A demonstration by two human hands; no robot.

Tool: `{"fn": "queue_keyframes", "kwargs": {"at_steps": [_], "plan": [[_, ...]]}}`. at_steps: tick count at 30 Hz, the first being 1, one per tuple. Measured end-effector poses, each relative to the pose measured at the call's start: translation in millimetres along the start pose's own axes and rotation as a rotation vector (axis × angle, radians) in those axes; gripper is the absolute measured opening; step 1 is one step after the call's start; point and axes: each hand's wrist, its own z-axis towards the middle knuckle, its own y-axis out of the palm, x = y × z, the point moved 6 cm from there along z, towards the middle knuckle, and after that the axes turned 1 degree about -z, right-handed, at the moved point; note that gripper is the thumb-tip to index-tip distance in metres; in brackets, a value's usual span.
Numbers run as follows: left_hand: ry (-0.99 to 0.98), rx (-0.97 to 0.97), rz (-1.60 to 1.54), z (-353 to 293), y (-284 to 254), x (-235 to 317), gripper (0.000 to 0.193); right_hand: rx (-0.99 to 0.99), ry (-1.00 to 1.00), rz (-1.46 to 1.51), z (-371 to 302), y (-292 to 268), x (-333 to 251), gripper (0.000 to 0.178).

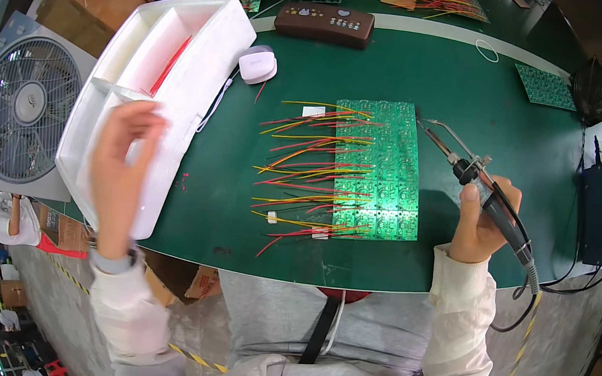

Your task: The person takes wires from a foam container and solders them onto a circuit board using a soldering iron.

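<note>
Your left hand [118,175] sits over the white foam tray [207,31] that overhangs the tabletop's [444,77] left edge; bare green lies between tray and circuit board [379,169], though its loose wires [304,165] spread into it; right of the board your right hand [478,224] and soldering iron [476,176] block the way.

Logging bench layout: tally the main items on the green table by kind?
White divided tray (left hand on it): 1
Soldering iron (in right hand): 1
Green circuit panel with wires: 1
Brown remote-like box: 1
White puck: 1
Black power unit: 1
Total: 6
</note>
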Motion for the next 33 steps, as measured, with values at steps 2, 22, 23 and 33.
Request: {"fn": "queue_keyframes", "kwargs": {"at_steps": [2,22,23,33], "plan": [[0.045,-0.166,-0.077,-8.1,63.6,31.6,0.011,0.001,0.127,0.055,-4.4,-2.2,10.0,0.020],[0.245,-0.266,-0.203,-19.9,202.4,28.0,0.010,0.014,0.431,0.016,-16.9,4.0,10.2,0.023],[0.198,-0.264,-0.219,-19.8,203.4,24.2,0.010,0.011,0.420,0.009,-16.4,4.9,9.5,0.023],[0.226,-0.289,-0.201,-18.8,204.6,25.9,0.010,-0.012,0.392,-0.085,-14.8,7.2,7.0,0.023]]}}
